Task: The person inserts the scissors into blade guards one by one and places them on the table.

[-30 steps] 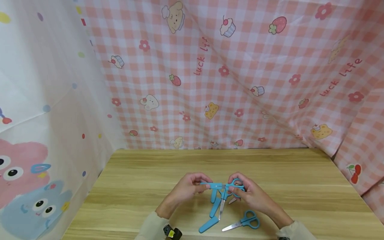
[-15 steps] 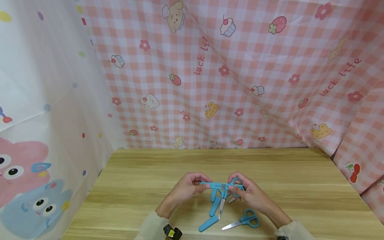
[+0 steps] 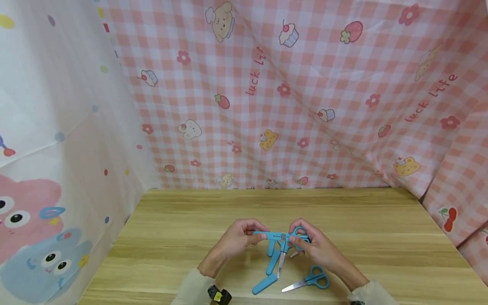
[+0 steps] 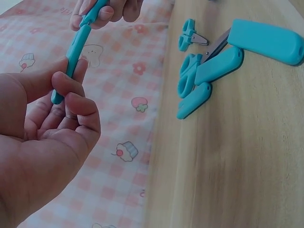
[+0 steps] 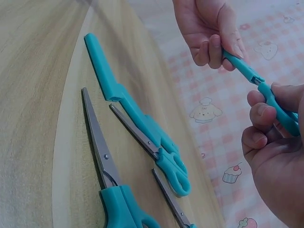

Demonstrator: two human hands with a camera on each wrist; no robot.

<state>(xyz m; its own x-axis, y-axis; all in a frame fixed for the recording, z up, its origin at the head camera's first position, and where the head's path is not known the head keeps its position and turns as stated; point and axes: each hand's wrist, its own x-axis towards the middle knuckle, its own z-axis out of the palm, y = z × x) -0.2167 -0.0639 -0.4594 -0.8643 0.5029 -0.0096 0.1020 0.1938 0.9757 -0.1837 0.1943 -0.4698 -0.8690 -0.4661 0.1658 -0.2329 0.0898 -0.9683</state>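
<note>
In the head view my left hand (image 3: 237, 239) pinches a light blue blade cover (image 3: 273, 236) between thumb and fingers. From the other side my right hand (image 3: 318, 245) grips a pair of blue-handled scissors (image 5: 271, 99) by the handles. The two are lined up end to end above the table, the blades mostly hidden inside the cover. A short strip of metal shows between cover and handles. Below the hands lie an uncovered pair of scissors (image 3: 282, 258) and another pair (image 3: 295, 254), mostly hidden by the right hand.
A third loose pair of scissors (image 3: 314, 277) lies toward the front of the wooden table (image 3: 171, 237). Three loose blue covers, the nearest one (image 3: 264, 284) angled, form a rough line left of the scissors. Behind the table hangs a pink checked cloth (image 3: 244, 161).
</note>
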